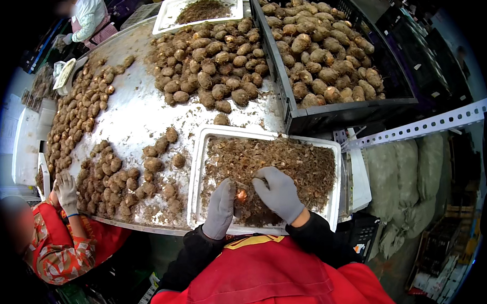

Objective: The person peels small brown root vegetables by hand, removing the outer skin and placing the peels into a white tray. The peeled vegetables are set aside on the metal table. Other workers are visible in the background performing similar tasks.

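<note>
Both of my hands wear grey gloves and work low over a white foam tray covered with brown fibrous peelings. In my left hand is a taro corm with a bare pinkish-orange end showing between the hands. My right hand is curled close beside it on the right. Whether its fingers grip anything is hidden from above.
Heaped taro corms cover part of the metal table. A black crate full of taro stands at back right. Smaller piles lie leftward, where a co-worker's gloved hands rest. A perforated metal bar juts out right. Another person stands far left.
</note>
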`<state>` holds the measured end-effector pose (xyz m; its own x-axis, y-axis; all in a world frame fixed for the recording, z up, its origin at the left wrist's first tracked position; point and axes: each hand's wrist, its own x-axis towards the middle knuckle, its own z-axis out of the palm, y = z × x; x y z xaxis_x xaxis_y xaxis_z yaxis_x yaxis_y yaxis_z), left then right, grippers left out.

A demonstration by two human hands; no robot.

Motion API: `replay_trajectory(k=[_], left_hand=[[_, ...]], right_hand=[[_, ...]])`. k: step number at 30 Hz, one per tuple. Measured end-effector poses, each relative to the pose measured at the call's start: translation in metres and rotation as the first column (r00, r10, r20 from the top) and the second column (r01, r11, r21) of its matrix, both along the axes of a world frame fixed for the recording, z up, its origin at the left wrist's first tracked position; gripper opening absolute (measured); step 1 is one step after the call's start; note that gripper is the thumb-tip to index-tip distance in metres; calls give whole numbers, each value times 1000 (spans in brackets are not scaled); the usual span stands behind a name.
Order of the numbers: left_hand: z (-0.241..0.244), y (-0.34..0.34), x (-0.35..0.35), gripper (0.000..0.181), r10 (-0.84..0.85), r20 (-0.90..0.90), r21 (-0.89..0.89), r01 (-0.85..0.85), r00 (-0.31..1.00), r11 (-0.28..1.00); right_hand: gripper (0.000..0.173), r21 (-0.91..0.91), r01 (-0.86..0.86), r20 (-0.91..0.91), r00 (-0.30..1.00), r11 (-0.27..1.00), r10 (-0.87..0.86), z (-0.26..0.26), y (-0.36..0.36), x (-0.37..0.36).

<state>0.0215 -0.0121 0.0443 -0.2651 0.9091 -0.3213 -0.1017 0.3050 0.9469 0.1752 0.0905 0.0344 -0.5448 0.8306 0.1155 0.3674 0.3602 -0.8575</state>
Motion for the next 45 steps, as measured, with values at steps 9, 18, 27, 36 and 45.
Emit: replay_trajectory(k=[9,18,27,36,45], left_hand=[[-3,8,-2,50,290,559,-306,-132,777,943],[-2,4,9,42,275,338,-230,-205,900,951],[-23,-6,-10,36,106,-605,311,111,789,944],[-14,-7,-1,58,40,-721,257,214,692,943],[-32,-11,-11,35,143,-793,303,179,592,936]], right_hand=[[15,10,-165,-48,985,986,165,29,-1,5],[17,370,-176,70,984,912,162,15,-19,-17],[11,190,-101,85,993,977,86,7,-28,5],[13,317,-175,70,984,932,161,20,-27,-12],[22,11,-74,-108,991,997,75,25,-13,6]])
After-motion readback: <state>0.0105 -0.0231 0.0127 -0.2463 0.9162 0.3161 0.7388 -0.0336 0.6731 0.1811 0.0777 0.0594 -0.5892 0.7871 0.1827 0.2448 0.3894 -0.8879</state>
